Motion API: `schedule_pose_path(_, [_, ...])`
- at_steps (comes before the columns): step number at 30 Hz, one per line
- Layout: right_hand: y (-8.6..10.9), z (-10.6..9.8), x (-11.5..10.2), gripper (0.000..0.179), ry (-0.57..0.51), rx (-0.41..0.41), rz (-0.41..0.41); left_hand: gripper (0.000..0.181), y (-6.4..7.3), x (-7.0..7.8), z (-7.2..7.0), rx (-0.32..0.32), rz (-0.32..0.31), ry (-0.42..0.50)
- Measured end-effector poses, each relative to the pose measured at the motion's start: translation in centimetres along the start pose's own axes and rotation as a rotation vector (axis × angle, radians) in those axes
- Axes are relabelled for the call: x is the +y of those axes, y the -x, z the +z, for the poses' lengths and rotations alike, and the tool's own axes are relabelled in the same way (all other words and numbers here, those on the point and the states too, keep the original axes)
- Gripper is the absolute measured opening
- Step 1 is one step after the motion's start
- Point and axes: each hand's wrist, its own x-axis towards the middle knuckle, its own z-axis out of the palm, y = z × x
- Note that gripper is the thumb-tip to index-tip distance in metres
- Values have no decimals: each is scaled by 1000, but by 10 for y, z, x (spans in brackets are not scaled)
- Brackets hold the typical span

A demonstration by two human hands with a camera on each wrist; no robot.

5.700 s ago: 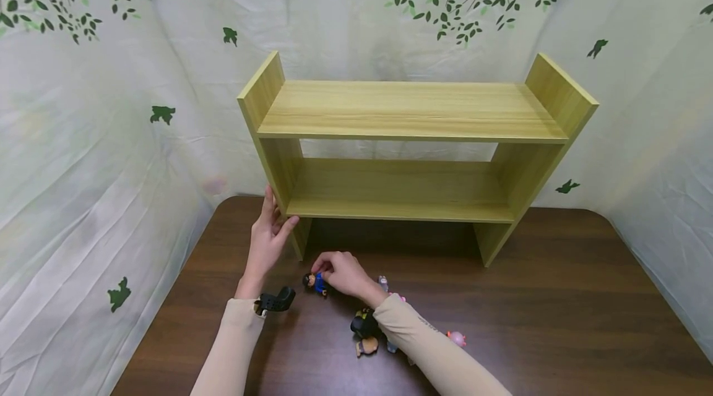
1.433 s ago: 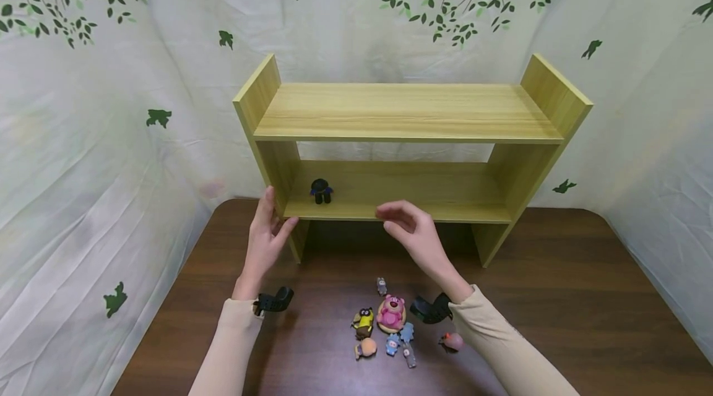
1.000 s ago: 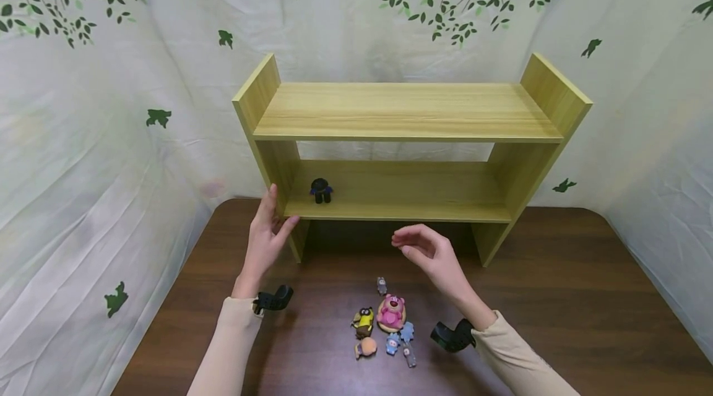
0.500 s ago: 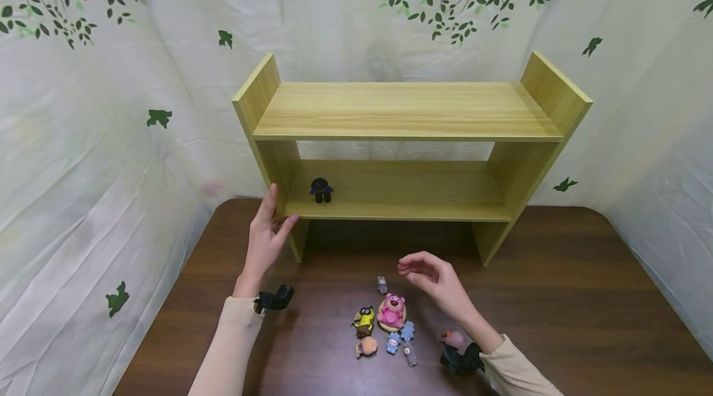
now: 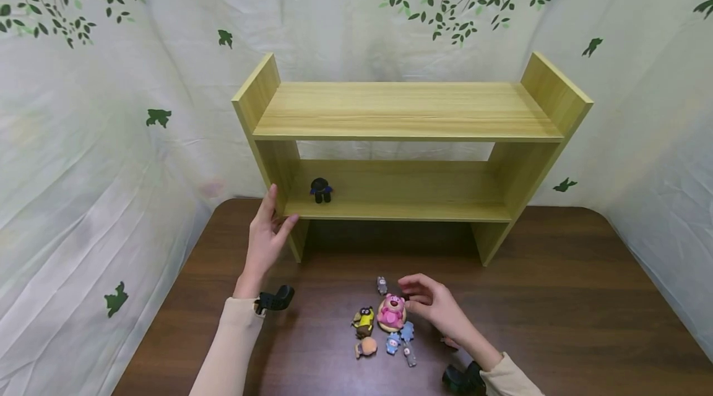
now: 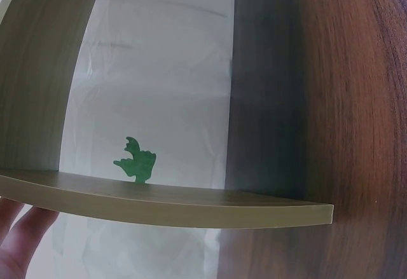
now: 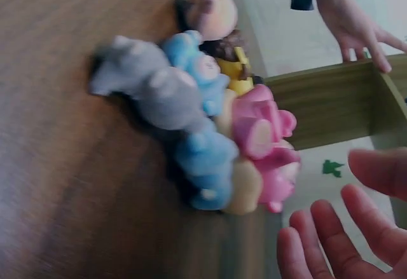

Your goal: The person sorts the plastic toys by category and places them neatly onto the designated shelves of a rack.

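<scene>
My left hand [image 5: 266, 241] rests at the left side panel of the wooden shelf rack [image 5: 406, 110], fingers along the outside and thumb at the lower shelf's front edge. In the left wrist view, fingertips [image 6: 28, 234] show beyond the panel. My right hand [image 5: 437, 304], fingers loosely bent and apart, is just right of a pink bear figurine [image 5: 392, 313]. The right wrist view shows a gap between this hand and the bear. Beside the bear lie a yellow figurine [image 5: 364, 322], a tan one [image 5: 366, 348], blue ones [image 5: 393, 343] and grey ones [image 5: 381, 285].
A dark-haired figurine [image 5: 320, 190] stands on the lower shelf's left end. A pinkish figurine [image 5: 450, 343] is mostly hidden by my right wrist. The brown table [image 5: 585, 309] extends to both sides, with a leaf-printed cloth [image 5: 345, 18] behind.
The dark-haired figurine, earlier in my right hand over the table, now stands on the lower shelf. My right hand has moved from the shelf down to the pink bear. My left hand stays put.
</scene>
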Motion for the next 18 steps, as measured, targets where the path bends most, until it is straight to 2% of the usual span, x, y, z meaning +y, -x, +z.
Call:
schedule_pose_path(9, [3, 15, 13, 44, 205, -1, -64, 86, 0, 1, 0, 0, -13, -1])
schedule_pose_path(18, [4, 24, 18, 51, 315, 10, -22, 81, 1, 3, 1, 7, -40, -12])
